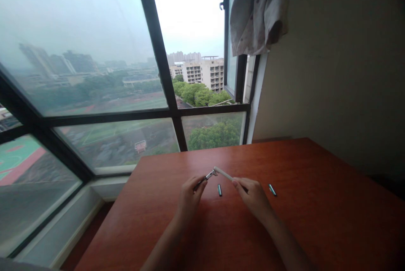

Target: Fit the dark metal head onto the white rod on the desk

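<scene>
My left hand [190, 195] is closed around a slim silver-and-black handle [209, 174], which looks like a razor handle. My right hand [255, 197] pinches a pale stick [224, 173], shaped like a toothbrush. The far ends of the two meet above the table, and at this size I cannot tell exactly how they touch. Below that meeting point, between my hands, a small dark bar with a teal strip [220, 190] lies on the wood, resembling a razor cartridge. A similar dark bar [272, 190] rests to the right of my right hand.
The reddish-brown wooden table [152, 220] stretches under both arms, its far edge near the window. Dark window frames [110, 117] cross the view, with buildings and trees outside. A pale curtain [253, 13] is bunched at the upper right beside a plain wall [332, 72].
</scene>
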The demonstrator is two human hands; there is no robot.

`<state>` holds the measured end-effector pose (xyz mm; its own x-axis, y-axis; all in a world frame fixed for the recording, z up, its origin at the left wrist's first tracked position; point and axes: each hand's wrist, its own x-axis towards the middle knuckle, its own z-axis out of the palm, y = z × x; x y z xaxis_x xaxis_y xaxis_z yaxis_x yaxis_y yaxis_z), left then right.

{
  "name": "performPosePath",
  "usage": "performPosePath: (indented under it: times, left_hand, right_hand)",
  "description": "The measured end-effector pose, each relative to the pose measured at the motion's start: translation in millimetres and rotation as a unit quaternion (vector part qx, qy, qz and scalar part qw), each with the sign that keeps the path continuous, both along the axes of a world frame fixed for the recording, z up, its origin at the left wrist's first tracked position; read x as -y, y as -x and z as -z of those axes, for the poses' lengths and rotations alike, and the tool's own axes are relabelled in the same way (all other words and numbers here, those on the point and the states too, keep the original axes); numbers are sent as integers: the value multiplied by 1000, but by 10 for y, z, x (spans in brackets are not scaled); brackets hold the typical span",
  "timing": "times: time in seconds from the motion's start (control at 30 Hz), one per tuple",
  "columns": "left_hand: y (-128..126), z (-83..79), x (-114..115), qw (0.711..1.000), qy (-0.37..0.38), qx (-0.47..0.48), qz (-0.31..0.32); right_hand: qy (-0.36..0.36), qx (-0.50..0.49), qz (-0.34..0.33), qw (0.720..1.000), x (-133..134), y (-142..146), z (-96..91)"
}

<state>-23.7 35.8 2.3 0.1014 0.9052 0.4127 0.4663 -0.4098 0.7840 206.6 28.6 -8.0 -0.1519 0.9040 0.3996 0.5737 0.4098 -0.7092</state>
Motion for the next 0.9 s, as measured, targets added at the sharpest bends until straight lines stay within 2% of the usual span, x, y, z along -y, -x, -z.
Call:
performPosePath:
  times: [0.27, 0.57, 0.9]
  left_hand:
    - [34, -22, -13, 998, 32, 32, -42]
    - [77, 3, -34, 997, 43, 41, -43]
    - [25, 10, -12, 998, 32, 35, -40]
  right_hand:
    - [7, -6, -20, 1000, 0, 15, -1]
    - [4, 14, -21, 1000, 30, 31, -62]
    - [-4, 29, -4, 1000, 9, 26, 1]
